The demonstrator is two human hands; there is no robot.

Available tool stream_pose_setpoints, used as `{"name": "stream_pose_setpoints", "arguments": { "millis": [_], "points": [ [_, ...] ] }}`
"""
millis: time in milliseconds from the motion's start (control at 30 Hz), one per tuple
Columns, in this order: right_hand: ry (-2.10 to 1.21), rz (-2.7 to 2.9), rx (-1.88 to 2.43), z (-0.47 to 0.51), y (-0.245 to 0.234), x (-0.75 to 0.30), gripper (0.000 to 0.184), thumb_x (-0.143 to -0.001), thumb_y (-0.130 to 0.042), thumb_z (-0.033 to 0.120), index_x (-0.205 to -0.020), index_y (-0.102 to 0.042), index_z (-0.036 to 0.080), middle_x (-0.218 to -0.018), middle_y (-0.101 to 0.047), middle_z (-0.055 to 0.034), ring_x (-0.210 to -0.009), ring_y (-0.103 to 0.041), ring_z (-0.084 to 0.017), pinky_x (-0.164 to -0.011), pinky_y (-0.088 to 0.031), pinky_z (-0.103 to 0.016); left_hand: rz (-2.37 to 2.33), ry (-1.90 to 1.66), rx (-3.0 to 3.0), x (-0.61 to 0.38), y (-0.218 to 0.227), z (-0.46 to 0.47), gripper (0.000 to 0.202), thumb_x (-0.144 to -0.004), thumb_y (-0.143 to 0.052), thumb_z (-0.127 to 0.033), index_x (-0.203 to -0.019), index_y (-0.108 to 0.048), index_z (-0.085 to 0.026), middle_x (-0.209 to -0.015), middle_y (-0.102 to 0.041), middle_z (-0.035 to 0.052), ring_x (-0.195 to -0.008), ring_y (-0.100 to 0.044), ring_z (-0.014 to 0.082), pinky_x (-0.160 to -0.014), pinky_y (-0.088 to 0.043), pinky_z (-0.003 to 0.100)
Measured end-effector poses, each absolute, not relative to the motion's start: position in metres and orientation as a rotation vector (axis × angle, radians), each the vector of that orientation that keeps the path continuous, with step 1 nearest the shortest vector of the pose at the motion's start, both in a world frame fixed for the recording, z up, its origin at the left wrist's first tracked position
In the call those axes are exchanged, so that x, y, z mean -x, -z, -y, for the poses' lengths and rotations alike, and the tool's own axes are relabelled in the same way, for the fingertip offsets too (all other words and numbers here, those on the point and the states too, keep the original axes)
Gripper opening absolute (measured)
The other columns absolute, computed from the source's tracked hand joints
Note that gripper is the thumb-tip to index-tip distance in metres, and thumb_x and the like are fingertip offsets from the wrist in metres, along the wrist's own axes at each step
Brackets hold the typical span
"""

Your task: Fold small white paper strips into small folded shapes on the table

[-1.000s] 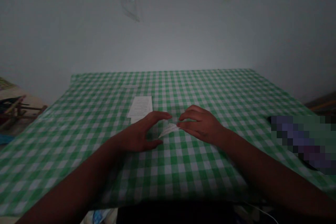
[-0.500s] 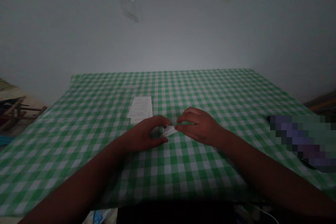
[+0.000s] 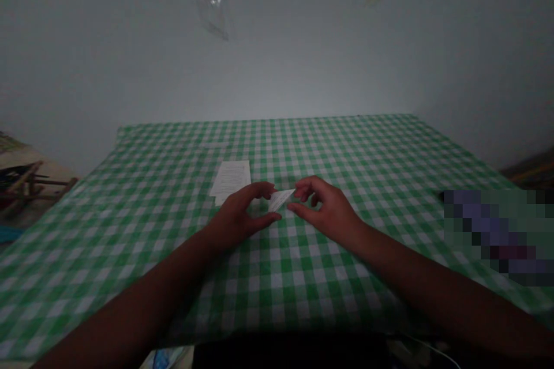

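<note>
A small folded piece of printed paper, roughly triangular, is held between my hands over the middle of the table. My left hand grips its left side, fingers curled at the far edge and thumb at the near edge. At the pointed upper right corner are the bent fingertips of my right hand, with the thumb just below. Beyond my left hand lies a small stack of printed sheets, slightly fanned, its lower right part hidden by that hand.
A green and white checked cloth covers the table, which meets a pale wall. A pixelated dark object lies at the right edge. Wooden furniture stands off to the left, and clear plastic hangs on the wall.
The folded paper has been lifted and turned so that its point aims up and right. My right fingers have curled in at that corner, the thumb coming lower; my left hand has risen slightly.
</note>
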State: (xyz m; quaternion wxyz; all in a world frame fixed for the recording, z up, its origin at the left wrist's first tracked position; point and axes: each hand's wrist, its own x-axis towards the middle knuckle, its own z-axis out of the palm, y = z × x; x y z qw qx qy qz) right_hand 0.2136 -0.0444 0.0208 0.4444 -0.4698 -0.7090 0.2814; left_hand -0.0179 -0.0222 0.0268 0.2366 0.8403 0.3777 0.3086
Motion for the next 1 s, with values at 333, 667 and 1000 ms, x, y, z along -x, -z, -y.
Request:
{"name": "stream_pose_setpoints", "arguments": {
  "millis": [333,667,1000],
  "points": [
    [-1.149,1.588,1.059,0.049,-0.023,-0.206,0.014,-0.080,-0.073,0.034,-0.079,-0.066,0.021,-0.082,-0.070,-0.0009,-0.075,-0.064,-0.016,-0.070,-0.051,-0.031,-1.061,-0.970,-2.361,0.006,-0.027,0.035,0.047,-0.081,-0.074,-0.034,-0.121,-0.054,-0.022,-0.114,-0.066,0.0047,-0.102,-0.064,0.0204,-0.092,-0.054,0.039],
    [-1.085,1.575,1.067,0.048,-0.021,-0.205,0.016,-0.081,-0.072,0.035,-0.076,-0.065,0.021,-0.080,-0.069,-0.0006,-0.075,-0.064,-0.016,-0.069,-0.050,-0.032,-1.085,-1.005,-2.285,0.003,-0.029,0.036,0.041,-0.084,-0.070,-0.032,-0.121,-0.056,-0.022,-0.113,-0.067,0.0053,-0.099,-0.064,0.0193,-0.089,-0.054,0.037],
    [-0.996,1.553,1.088,0.048,-0.016,-0.204,0.003,-0.083,-0.063,0.023,-0.085,-0.065,0.023,-0.081,-0.065,0.0010,-0.076,-0.062,-0.016,-0.074,-0.050,-0.032,-1.053,-1.090,-2.319,-0.004,-0.025,0.041,0.036,-0.088,-0.063,-0.025,-0.123,-0.053,-0.022,-0.116,-0.065,0.0057,-0.100,-0.063,0.0185,-0.089,-0.054,0.036]
  ]
}}
